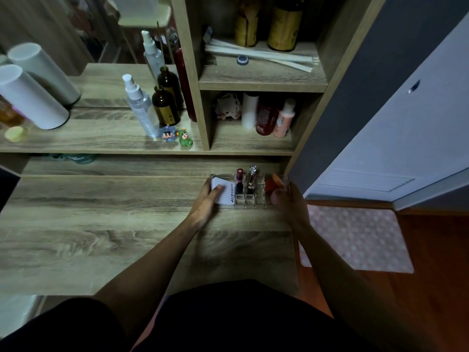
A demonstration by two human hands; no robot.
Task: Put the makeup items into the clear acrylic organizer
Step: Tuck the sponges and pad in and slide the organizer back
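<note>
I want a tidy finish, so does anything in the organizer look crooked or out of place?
The white compact lies tilted in the organizer under the left hand, not flat. Both lipsticks stand upright.

A clear acrylic organizer [253,200] is sitting on the wooden desk near its far right corner. A white compact [226,193] printed "4U2skin" is lying tilted in its left section. Two lipsticks are standing upright in the middle slots: a dark one with a pink top [239,182] and, just right, a silver-capped one [251,179]. An orange sponge [272,185] is resting in the right section.
</note>
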